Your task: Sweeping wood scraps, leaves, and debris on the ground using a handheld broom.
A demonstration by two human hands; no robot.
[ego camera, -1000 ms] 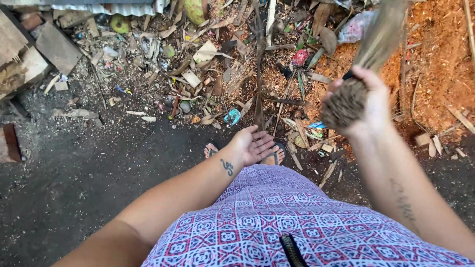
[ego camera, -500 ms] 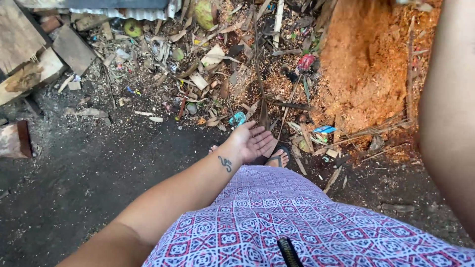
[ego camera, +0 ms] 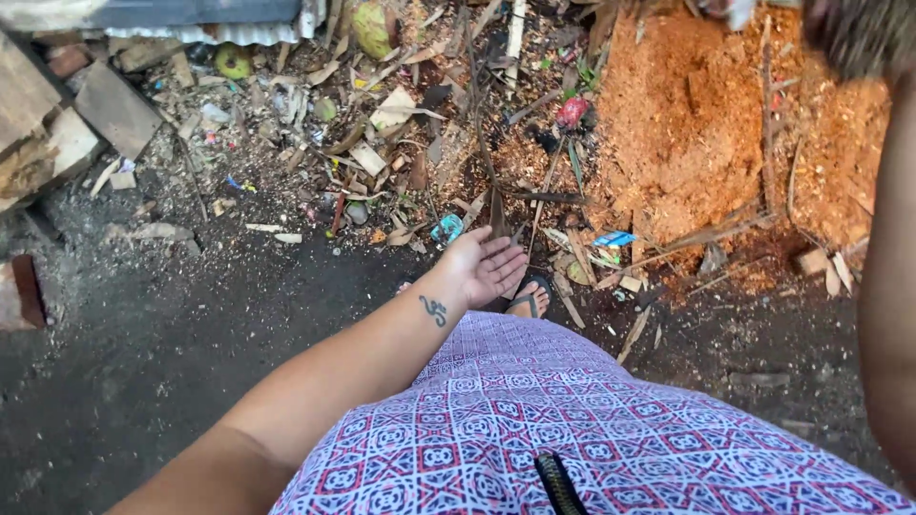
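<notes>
Head view, looking straight down over a patterned red, white and blue garment (ego camera: 572, 420) that fills the lower frame. Dark packed ground (ego camera: 172, 324) lies to the left of the garment, bare but for scattered chips. Orange sawdust mound (ego camera: 697, 124) sits above and right of the garment; its loose heaped form suggests it has been gathered there. Litter pile (ego camera: 382, 114) of wood scraps, dry leaves, husks and wrappers lies above the garment, banked against a corrugated sheet (ego camera: 219, 24) at the top edge. Timber offcuts (ego camera: 57, 124) lie far left of the garment. Right forearm (ego camera: 892, 286) rises along the right edge; the hand itself is out of frame, so its grip cannot be told, though a blurred bundle of broom bristles (ego camera: 859, 33) shows just above it, raised clear of the ground. Left hand (ego camera: 487, 267), just above the garment, is spread wide, palm up, holding nothing, seemingly out for balance. A sandalled foot (ego camera: 530, 300) shows below it.
</notes>
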